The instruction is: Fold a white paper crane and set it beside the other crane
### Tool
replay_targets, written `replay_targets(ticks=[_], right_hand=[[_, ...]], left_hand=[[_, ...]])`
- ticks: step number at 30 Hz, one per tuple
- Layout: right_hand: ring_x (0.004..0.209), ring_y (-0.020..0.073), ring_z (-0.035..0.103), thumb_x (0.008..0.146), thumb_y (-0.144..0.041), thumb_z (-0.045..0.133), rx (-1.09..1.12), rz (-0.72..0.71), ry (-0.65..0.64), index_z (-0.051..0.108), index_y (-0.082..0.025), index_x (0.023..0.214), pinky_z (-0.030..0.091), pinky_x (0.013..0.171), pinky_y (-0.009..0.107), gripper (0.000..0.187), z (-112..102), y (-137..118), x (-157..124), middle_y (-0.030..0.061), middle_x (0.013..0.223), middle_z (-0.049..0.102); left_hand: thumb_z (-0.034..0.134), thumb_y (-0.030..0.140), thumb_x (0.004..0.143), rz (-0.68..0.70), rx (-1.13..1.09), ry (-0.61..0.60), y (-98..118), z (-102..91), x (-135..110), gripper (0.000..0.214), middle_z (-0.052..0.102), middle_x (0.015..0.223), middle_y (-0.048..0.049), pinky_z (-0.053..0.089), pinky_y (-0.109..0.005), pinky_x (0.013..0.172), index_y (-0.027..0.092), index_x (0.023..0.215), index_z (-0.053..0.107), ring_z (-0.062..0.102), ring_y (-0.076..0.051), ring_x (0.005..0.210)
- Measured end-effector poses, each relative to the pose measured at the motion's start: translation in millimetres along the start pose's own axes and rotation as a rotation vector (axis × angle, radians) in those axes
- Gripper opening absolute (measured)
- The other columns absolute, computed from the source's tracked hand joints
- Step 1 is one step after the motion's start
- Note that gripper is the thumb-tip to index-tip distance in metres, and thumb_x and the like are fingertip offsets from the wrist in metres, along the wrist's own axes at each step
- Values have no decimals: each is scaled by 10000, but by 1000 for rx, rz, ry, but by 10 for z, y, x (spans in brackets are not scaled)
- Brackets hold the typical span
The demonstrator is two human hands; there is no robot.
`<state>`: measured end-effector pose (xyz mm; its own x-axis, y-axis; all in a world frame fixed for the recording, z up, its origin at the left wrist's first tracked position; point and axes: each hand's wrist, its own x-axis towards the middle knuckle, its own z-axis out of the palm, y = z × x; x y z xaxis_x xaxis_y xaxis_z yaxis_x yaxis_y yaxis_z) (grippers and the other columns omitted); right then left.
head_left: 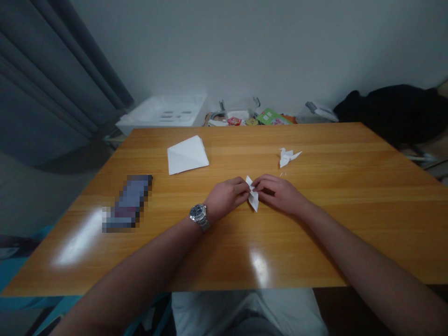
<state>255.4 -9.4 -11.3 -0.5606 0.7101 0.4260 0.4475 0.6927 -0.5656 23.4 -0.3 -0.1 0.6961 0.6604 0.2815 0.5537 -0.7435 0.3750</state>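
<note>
A small folded piece of white paper (254,201), long and pointed at both ends, is held between my two hands just above the wooden table. My left hand (227,198), with a metal watch (199,213) on its wrist, pinches the paper's left side. From the right, the thumb and fingers of my right hand (280,192) close on its other edge. Beyond my right hand stands a folded white paper crane (287,157), with tiny white scraps in front of it. A stack of white paper sheets (188,156) lies farther back on the left.
The wooden table (315,233) reaches toward a pale wall. A blurred phone-like device (131,203) lies on its left side. Behind the far edge are a white tray (168,109), a green packet (273,116) and a black cloth item (388,109).
</note>
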Motion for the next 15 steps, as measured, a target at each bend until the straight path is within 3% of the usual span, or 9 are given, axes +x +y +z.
replay_targets(ticks=[15], right_hand=[[960,213,647,950,-212,612,3,22,21,662,-223,956,531,851,383,52,28,-34,20,77,1032,691]], left_hand=[[555,280,979,-51,-32,51,9,31,13,135,667,971,-31,478,-244,736,200,963,663,651,-156,856]])
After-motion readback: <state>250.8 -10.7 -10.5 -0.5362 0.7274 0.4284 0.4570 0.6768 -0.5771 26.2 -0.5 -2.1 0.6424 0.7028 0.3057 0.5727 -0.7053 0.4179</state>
